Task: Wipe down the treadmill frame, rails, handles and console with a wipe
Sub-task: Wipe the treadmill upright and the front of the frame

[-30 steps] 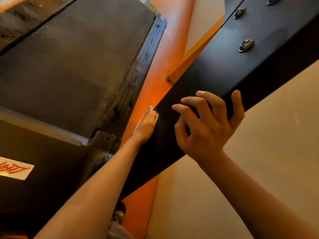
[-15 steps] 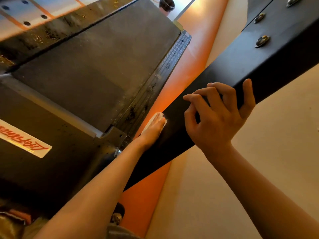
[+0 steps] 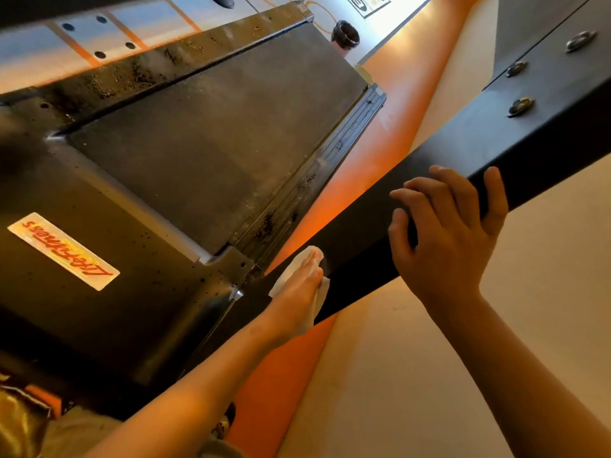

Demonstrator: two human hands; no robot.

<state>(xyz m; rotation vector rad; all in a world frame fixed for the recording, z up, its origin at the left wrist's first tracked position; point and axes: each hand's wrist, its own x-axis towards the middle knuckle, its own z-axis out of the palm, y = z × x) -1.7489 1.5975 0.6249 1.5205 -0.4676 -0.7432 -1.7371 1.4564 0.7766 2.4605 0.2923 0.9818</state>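
Fingers [image 3: 310, 263] of your left hand [image 3: 294, 302] are lying straight and together, flattening the white wipe [image 3: 287, 276] against the black treadmill upright [image 3: 363, 226] low beside the ribbed side rail [image 3: 314, 180], while your right hand [image 3: 443, 239] is curling round the upright higher up, probably for bracing.

White wipe [image 3: 287, 272] flat against black upright [image 3: 463, 153], low down; upright slants across, bolted up top; ribbed rail [image 3: 317, 180] speckled with grime.
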